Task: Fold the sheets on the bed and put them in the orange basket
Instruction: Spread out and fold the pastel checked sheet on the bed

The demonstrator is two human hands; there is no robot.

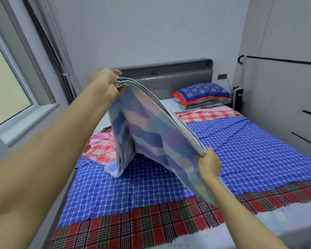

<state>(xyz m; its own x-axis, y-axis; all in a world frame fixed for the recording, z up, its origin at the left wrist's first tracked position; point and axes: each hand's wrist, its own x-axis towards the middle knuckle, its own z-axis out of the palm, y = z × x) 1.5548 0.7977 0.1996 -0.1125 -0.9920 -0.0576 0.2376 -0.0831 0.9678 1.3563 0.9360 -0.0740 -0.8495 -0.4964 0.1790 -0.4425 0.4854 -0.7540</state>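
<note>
Bed (241, 150) with blue checked cover. Above it, a folded pastel sheet (147, 133): left hand (107, 85) and right hand (209, 165) each clench one corner; finger detail appears blurred.

Both arms reach forward, left hand (107, 83) raised high, right hand (209, 164) lower, fingers curled.

Left hand (107, 83) pinches far end of folded pastel sheet (147, 133), raised near grey headboard (171, 76); right hand (209, 163) grips near end, lower; sheet hangs between, bottom corner touching blue checked cover (241, 150) on bed; pink-red crumpled cloth (99, 148) beside it at left; pillow stack (201, 95) by headboard; window (5, 83) at left
</note>
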